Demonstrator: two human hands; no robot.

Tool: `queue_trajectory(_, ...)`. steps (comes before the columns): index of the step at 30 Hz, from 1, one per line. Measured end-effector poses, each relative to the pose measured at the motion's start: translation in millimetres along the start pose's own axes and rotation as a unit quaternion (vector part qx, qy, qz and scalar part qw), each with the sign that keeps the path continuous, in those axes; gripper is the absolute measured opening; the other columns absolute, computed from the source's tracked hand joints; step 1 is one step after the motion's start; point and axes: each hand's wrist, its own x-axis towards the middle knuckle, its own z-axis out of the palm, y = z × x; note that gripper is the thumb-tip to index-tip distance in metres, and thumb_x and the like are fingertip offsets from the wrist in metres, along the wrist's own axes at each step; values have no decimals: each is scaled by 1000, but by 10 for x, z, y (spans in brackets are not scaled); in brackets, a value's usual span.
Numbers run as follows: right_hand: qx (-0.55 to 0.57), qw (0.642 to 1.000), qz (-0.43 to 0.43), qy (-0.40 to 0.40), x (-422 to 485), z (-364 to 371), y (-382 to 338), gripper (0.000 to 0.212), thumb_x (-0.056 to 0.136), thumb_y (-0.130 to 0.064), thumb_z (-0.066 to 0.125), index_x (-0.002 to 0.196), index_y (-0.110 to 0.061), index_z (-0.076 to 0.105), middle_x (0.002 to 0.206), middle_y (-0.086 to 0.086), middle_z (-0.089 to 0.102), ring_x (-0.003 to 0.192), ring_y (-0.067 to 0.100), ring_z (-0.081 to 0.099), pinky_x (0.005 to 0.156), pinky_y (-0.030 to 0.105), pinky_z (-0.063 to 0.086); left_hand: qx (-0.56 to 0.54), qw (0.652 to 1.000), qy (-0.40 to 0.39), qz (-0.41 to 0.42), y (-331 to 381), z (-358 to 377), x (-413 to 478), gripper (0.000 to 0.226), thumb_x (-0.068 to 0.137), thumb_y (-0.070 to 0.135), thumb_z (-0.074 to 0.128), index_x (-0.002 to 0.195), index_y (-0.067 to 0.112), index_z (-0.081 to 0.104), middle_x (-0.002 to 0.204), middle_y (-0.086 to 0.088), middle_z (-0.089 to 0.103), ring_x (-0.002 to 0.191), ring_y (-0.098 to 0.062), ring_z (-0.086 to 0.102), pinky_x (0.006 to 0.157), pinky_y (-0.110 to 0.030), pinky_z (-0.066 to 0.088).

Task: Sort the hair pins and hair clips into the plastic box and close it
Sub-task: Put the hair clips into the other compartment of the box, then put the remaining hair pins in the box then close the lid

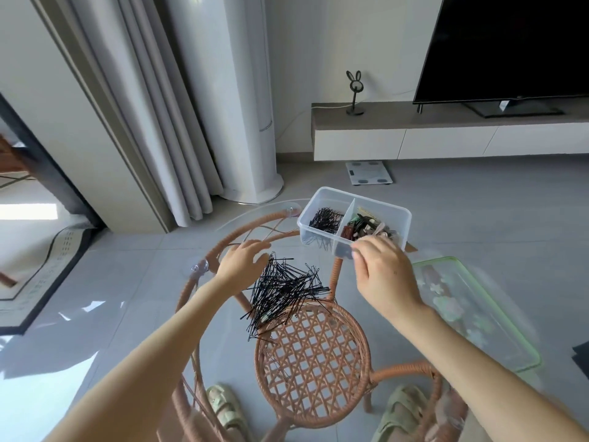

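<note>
Head view, 1 camera, looking forward and down.

Plastic box [402,218]: clear, lid off, 2 compartments split by a divider. Located at 1 o'clock from frame centre, on the far edge of the glass surface [134,314]. Left compartment: some black hair pins [325,220] already inside. Right compartment: mixed hair clips [366,228], packed together.

Loose pin pile [287,291]: large heap of black hair pins, resting on the glass surface at frame centre, at 7 o'clock from the box, well apart from it. No loose clips seen on the surface.

Lid [478,311]: clear with green rim and flower print, lying flat at 3 o'clock from the pile, near the right forearm.

Left hand [243,261]: fingers spread and apart, palm down, at 10 o'clock of the pile, fingertips just beside or touching its edge. Nothing gripped.

Right hand [387,272]: over the near wall of the box at the clip compartment, thumb and forefinger pinched together. Content of the pinch too small to tell; possibly a clip being released.

Step in hand, as judged: clip sorting near complete; pin transfer only partly done.

Next move, as judged: gather pins from the pile in bunches, carry toward 1 o'clock, drop into the left compartment only. Thin, tangled pins: expect stragglers sliding on glass; sweep together before pinching. Fit lid last.
</note>
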Motion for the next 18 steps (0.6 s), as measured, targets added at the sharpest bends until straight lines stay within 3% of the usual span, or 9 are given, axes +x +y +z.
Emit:
queue_trajectory(2, 94, 992, 17, -78, -66, 203, -242, 27, 91, -8, 51, 115, -1, 60, 117, 13, 65, 109, 23, 60, 98, 24, 38, -36, 999, -22, 3, 70, 80, 36, 41, 100, 32, 32, 138, 25, 44, 149, 2, 39, 141, -23, 29, 116, -40, 19)
queue_trajectory(4, 135, 971, 91, -178, -78, 525, -341, 40, 98, -22, 38, 134, -5, 42, 142, 9, 45, 133, 20, 39, 114, 33, 24, -69, 997, -29, 14, 122, 180, 37, 44, 101, 34, 25, 140, 22, 40, 153, 3, 32, 146, -20, 15, 120, -40, 5)
queue_trajectory(6, 140, 956, 153, -209, -52, 775, -386, 46, 99, -29, 31, 140, -8, 32, 150, 7, 32, 140, 18, 25, 119, 43, 13, -96, 995, -20, 29, 148, 259, -26, 44, 102, 32, 23, 139, 20, 42, 153, 4, 32, 147, -16, 11, 119, -34, -1)
queue_trajectory(8, 148, 955, 157, -202, -29, 912, -486, 45, 99, -27, 30, 140, -8, 33, 150, 8, 33, 141, 18, 23, 117, 34, -2, -145, 988, -18, 39, 166, 292, -148, 41, 102, 28, 26, 135, 18, 48, 149, 3, 39, 145, -12, 19, 118, -26, 2)
queue_trajectory(10, 180, 953, 141, -200, -59, 945, -615, 42, 100, -22, 30, 139, -8, 37, 147, 9, 37, 140, 19, 27, 115, 28, 3, -184, 981, -21, 50, 197, 305, -313, 39, 102, 24, 30, 133, 15, 52, 145, 1, 45, 142, -11, 28, 116, -20, 8)
queue_trajectory(14, 254, 939, 148, -180, -271, 860, -693, 38, 99, -20, 32, 134, -10, 44, 139, 7, 48, 131, 17, 40, 112, 30, 30, -232, 971, 0, 49, 226, 356, -614, 36, 101, 21, 34, 128, 14, 57, 138, 0, 54, 134, -12, 41, 113, -20, 22)
queue_trajectory(18, 267, 939, 134, -169, -557, 714, -736, 36, 99, -20, 34, 132, -15, 47, 134, -1, 52, 124, 6, 44, 100, 6, 27, -302, 953, 21, 21, 210, 448, -837, 34, 99, 24, 38, 113, 12, 66, 122, -1, 65, 116, -14, 57, 103, -32, 42)
